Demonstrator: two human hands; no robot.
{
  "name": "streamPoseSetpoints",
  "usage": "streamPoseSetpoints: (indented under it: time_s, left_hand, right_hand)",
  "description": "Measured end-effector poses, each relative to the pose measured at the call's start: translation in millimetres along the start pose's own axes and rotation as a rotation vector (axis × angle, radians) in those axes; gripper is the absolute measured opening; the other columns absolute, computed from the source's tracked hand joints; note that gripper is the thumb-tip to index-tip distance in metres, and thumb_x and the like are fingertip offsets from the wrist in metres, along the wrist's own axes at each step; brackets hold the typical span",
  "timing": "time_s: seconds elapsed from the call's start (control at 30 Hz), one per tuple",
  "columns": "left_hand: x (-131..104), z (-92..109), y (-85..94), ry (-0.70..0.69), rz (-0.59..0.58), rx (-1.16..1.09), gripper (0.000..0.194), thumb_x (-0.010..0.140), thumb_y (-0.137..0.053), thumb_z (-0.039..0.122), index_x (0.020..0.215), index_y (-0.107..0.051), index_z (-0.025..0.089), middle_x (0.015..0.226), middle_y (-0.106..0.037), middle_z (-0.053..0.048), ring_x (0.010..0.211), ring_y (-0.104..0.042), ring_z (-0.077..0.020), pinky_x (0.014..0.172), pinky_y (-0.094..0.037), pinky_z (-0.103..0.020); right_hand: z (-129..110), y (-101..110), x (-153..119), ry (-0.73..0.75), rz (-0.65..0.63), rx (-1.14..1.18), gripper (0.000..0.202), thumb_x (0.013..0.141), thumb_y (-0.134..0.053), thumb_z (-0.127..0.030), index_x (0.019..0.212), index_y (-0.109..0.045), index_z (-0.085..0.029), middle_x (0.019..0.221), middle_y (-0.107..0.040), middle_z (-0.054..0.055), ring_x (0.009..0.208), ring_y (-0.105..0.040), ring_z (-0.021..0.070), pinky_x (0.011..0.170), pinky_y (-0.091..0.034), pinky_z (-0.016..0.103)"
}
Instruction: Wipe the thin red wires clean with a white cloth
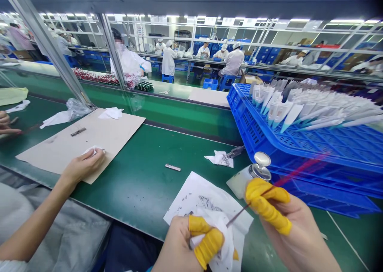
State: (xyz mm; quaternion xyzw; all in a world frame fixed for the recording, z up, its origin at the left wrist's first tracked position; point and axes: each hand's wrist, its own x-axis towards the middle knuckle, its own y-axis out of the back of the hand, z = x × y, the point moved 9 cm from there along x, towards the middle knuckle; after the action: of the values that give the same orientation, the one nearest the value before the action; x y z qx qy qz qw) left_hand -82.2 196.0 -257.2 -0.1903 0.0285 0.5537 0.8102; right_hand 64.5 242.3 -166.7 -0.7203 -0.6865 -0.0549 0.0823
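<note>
Slanting down from the pinched right grip (277, 210) to the soft, yielding white wipe (220, 219) bunched in the closed left grip (194, 240), the thin red-handled tool (238, 215) looks light and stiff, best steadied low on its shaft.

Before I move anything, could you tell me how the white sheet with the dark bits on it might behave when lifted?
The white sheet is probably light and floppy, since it looks thin and papery. The dark bits look small and loose, so they could slide off if the sheet sags or tilts.
</note>
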Motion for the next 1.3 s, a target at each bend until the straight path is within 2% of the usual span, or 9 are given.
streamPoseSetpoints:
  time_s: [0.27, 0.5, 0.73, 0.8, 0.9, 1.03, 1.1, 1.2, 1.3]
  left_hand:
    - [6.2, -4.4, -5.9, 0.042, -0.062, -0.067, 0.054, 0.071, -0.057, 0.064, 0.08, -0.074, 0.013, 0.073, -0.07, -0.009, 0.064, -0.059, -0.0151, 0.064, -0.047, -0.024]
    - [4.6, -13.4, -11.7, 0.172, 0.032, -0.506, 0.045, 0.062, -0.074, 0.05, 0.094, -0.07, 0.017, 0.082, -0.07, -0.007, 0.082, -0.064, -0.0217, 0.077, -0.048, -0.03]
    - [-2.0, -3.6, -19.2, 0.106, 0.048, -0.553, 0.03, 0.086, -0.053, 0.036, 0.108, -0.057, 0.016, 0.11, -0.06, -0.008, 0.095, -0.06, -0.0189, 0.084, -0.05, -0.04]
    - [-0.7, 1.5, -10.2, 0.082, 0.063, -0.547, 0.028, 0.086, -0.054, 0.035, 0.106, -0.058, 0.016, 0.111, -0.06, -0.008, 0.098, -0.059, -0.0192, 0.086, -0.049, -0.04]
    - [0.7, 24.3, 50.9, 0.031, 0.118, -0.535, 0.024, 0.086, -0.053, 0.037, 0.089, -0.065, 0.017, 0.099, -0.067, -0.005, 0.104, -0.058, -0.0184, 0.084, -0.048, -0.033]
    - [-3.8, 64.0, 208.3, -0.076, 0.322, -0.347, 0.038, 0.089, -0.043, 0.029, 0.062, -0.065, 0.014, 0.068, -0.068, 0.002, 0.105, -0.059, -0.0148, 0.074, -0.046, -0.018]
    - [-9.3, 82.2, 274.9, -0.227, 0.433, -0.257, 0.033, 0.09, -0.042, 0.021, 0.067, -0.065, 0.015, 0.065, -0.066, 0.006, 0.103, -0.059, -0.0082, 0.071, -0.042, -0.011]
    - [-10.0, 85.6, 307.5, -0.256, 0.457, -0.148, 0.032, 0.089, -0.042, 0.018, 0.068, -0.066, 0.013, 0.067, -0.066, 0.005, 0.097, -0.061, -0.0073, 0.066, -0.041, -0.01]
    - [-12.2, 93.0, 280.2, -0.301, 0.489, -0.066, 0.044, 0.089, -0.028, 0.018, 0.067, -0.065, 0.011, 0.06, -0.062, 0.007, 0.086, -0.061, -0.0003, 0.066, -0.036, -0.006]
  right_hand:
    - [-15.8, 20.2, 8.0, 0.079, 0.093, -0.008, 0.019, 0.054, -0.083, -0.039, 0.063, -0.073, -0.026, 0.059, -0.067, 0.0, 0.053, -0.06, 0.0092, 0.055, -0.052, 0.01]
    - [-23.3, 10.9, 3.0, 0.154, -0.07, -0.139, 0.018, 0.062, -0.08, -0.028, 0.077, -0.074, -0.035, 0.069, -0.071, -0.003, 0.06, -0.064, 0.0123, 0.06, -0.055, 0.015]
    - [-34.9, 7.6, -2.5, 0.216, -0.05, -0.29, 0.02, 0.059, -0.081, -0.033, 0.077, -0.074, -0.034, 0.07, -0.07, -0.001, 0.061, -0.063, 0.0161, 0.053, -0.055, 0.018]
    - [-37.0, 3.0, -3.8, 0.244, -0.083, -0.33, 0.021, 0.06, -0.081, -0.035, 0.08, -0.074, -0.034, 0.073, -0.07, 0.0, 0.063, -0.064, 0.0165, 0.052, -0.055, 0.019]
    - [-38.6, -3.3, -6.0, 0.281, -0.115, -0.366, 0.018, 0.063, -0.078, -0.037, 0.08, -0.074, -0.035, 0.073, -0.071, -0.001, 0.062, -0.064, 0.0159, 0.055, -0.055, 0.019]
    - [-34.8, -4.8, -6.6, 0.251, -0.107, -0.391, 0.016, 0.062, -0.078, -0.039, 0.077, -0.074, -0.034, 0.072, -0.071, -0.001, 0.062, -0.064, 0.0172, 0.057, -0.056, 0.022]
    - [-30.7, -2.9, -5.4, 0.198, -0.103, -0.385, 0.018, 0.061, -0.079, -0.038, 0.077, -0.074, -0.033, 0.072, -0.071, 0.0, 0.06, -0.063, 0.0185, 0.054, -0.056, 0.024]
    - [-27.5, 3.2, -3.9, 0.134, -0.074, -0.352, 0.015, 0.061, -0.079, -0.035, 0.075, -0.075, -0.033, 0.07, -0.07, 0.0, 0.057, -0.062, 0.0184, 0.053, -0.055, 0.025]
    - [-24.5, 7.9, -3.4, 0.066, -0.054, -0.302, 0.018, 0.058, -0.081, -0.033, 0.074, -0.074, -0.035, 0.07, -0.07, -0.002, 0.06, -0.062, 0.0174, 0.057, -0.055, 0.024]
